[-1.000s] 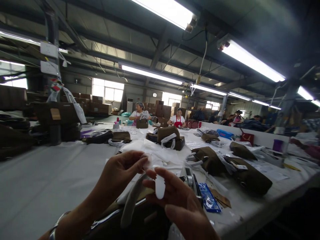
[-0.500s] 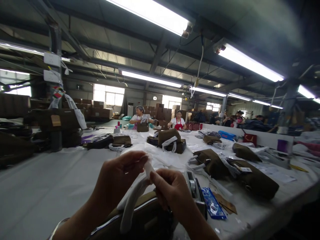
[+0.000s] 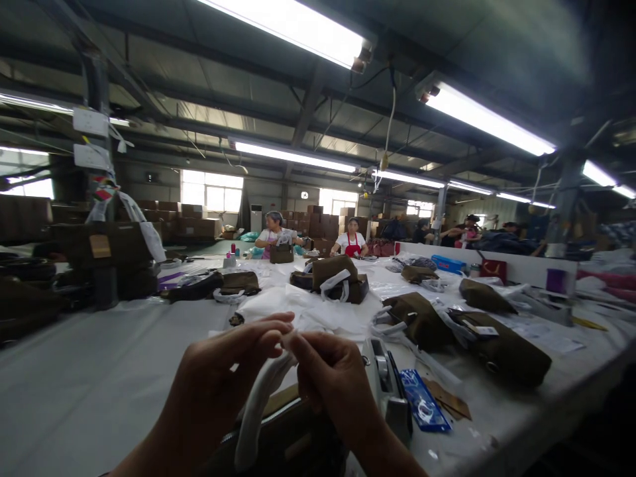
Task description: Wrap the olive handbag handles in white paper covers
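Observation:
An olive-brown handbag (image 3: 283,444) with a silver zipper lies at the near edge of the table, partly hidden under my forearms. Its handle (image 3: 254,411) is covered in a pale wrapping and arches up to my fingers. My right hand (image 3: 338,381) pinches the upper part of this wrapped handle between thumb and forefinger. On the other side, my left hand (image 3: 218,371) meets it there, fingers drawn together and the tips at the wrapping. The exact grip of the left fingertips is partly hidden. Right behind my right hand stands a grey tape dispenser (image 3: 381,364).
A blue packet (image 3: 424,401) and brown tags (image 3: 447,399) lie right of the dispenser. Several olive bags, among them one at the right (image 3: 501,348) and one in the middle (image 3: 332,275), rest on the white table (image 3: 99,384). Two people sit across it. A post (image 3: 105,285) rises at left.
Both hands have come closer together and lower over the handle. The white strip end that stood up between my fingers is now mostly covered by them. The view has shifted slightly.

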The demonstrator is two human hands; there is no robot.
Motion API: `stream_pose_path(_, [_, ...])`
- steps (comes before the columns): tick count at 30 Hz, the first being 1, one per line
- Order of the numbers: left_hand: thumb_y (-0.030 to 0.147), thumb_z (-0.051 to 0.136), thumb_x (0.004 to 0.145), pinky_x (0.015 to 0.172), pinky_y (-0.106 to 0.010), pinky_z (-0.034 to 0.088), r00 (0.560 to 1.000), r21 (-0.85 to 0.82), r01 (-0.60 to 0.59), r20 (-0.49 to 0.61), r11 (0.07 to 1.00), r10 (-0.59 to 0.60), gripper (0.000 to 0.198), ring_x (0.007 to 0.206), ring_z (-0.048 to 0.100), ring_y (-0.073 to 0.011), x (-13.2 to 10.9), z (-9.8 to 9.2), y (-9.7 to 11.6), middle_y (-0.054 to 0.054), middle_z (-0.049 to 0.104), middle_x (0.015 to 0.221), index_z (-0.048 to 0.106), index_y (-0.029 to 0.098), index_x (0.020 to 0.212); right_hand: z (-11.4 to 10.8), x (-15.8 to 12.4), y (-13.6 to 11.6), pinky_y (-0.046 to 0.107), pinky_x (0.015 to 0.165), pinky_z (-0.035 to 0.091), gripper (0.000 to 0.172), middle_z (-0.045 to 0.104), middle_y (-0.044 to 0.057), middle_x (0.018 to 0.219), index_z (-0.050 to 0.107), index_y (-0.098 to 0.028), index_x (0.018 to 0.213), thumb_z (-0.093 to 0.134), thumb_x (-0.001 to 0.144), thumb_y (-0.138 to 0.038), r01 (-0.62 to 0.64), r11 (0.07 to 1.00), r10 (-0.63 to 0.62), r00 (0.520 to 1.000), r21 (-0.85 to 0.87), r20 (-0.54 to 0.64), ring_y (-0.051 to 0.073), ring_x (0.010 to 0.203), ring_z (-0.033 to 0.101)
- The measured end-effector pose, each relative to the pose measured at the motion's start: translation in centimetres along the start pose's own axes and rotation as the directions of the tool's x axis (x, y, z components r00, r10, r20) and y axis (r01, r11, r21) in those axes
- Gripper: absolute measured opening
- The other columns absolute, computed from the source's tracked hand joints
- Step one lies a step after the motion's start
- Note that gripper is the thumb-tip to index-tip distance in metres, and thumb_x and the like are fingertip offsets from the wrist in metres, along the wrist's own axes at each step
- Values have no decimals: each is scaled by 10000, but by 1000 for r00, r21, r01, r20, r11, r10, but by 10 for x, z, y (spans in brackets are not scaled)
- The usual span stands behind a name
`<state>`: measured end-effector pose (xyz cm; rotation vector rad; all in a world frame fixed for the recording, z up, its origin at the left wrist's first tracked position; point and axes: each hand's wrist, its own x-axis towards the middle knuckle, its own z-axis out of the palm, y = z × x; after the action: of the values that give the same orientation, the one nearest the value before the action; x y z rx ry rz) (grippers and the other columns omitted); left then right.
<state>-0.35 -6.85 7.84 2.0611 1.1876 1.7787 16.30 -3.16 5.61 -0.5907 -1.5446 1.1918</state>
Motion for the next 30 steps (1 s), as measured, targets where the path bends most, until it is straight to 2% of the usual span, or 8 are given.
stream_pose_path(3, [391, 756, 854, 664, -285, 660, 976, -203, 216, 44, 955, -211, 327, 754, 782, -226, 12, -2, 3, -46, 816, 991, 762, 249, 1149, 3, -1, -4, 154, 359, 279, 368, 593, -38, 522, 786, -159, 930, 661, 925, -505, 28, 998, -28, 999, -61, -15, 29, 358, 398])
stream_pose_path(7, [374, 845, 769, 667, -241, 637, 935, -285, 348, 180, 893, -306, 462, 758, 762, -201, 22, -6, 4, -24, 798, 816, 735, 219, 1190, 3, -1, 0, 171, 459, 425, 251, 651, -33, 567, 743, -193, 937, 675, 926, -434, 198, 936, -242, 963, -291, -121, 74, 443, 541])
stream_pose_path(11, [356, 839, 779, 653, -203, 603, 938, -282, 338, 185, 898, -294, 404, 765, 747, -179, 24, -5, 5, -10, 782, 814, 753, 236, 1155, -2, 1, 4, 191, 545, 486, 292, 707, -26, 758, 647, -230, 1182, 709, 910, -314, 400, 690, -554, 828, -604, -85, 81, 517, 595])
stream_pose_path(14, [341, 839, 781, 677, -209, 597, 946, -322, 312, 197, 894, -259, 375, 798, 746, -187, 23, -1, 7, -20, 787, 841, 763, 235, 1133, -6, 3, -3, 200, 598, 510, 129, 712, 10, 829, 722, -228, 1061, 653, 955, -252, 544, 494, -692, 718, -678, 72, 93, 612, 638])
stream_pose_path(17, [315, 875, 746, 673, -196, 588, 938, -406, 346, 181, 846, -297, 346, 783, 740, -174, 25, 0, 7, -23, 792, 839, 770, 227, 1064, -10, 0, -7, 197, 609, 515, 127, 711, 24, 802, 768, -209, 956, 641, 967, -215, 622, 381, -743, 646, -684, 173, 109, 669, 668])
stream_pose_path(22, [261, 943, 658, 672, -152, 569, 907, -597, 364, 54, 715, -417, 291, 708, 697, -109, 32, -7, -6, 23, 758, 767, 733, 201, 851, -17, -7, 17, 238, 554, 498, 208, 739, 40, 765, 780, -172, 937, 578, 988, -163, 644, 302, -694, 654, -703, 301, 128, 616, 662])
stream_pose_path(25, [287, 940, 674, 740, -168, 580, 896, -654, 354, 31, 669, -444, 323, 767, 704, -111, 31, -6, -17, 35, 746, 809, 739, 222, 919, -22, -10, 37, 274, 609, 532, 199, 764, 65, 867, 764, -178, 1068, 591, 978, -141, 635, 329, -668, 680, -699, 303, 168, 734, 709])
stream_pose_path(30, [616, 615, 910, 906, -338, 580, 938, -312, 346, 101, 885, -331, 508, 1096, 705, -275, 15, 6, -28, -104, 736, 1221, 713, 210, 1200, -30, -17, 57, 273, 768, 601, 416, 753, 64, 1073, 669, -267, 1301, 580, 953, -60, 622, 583, -642, 747, -523, 173, 175, 921, 733])
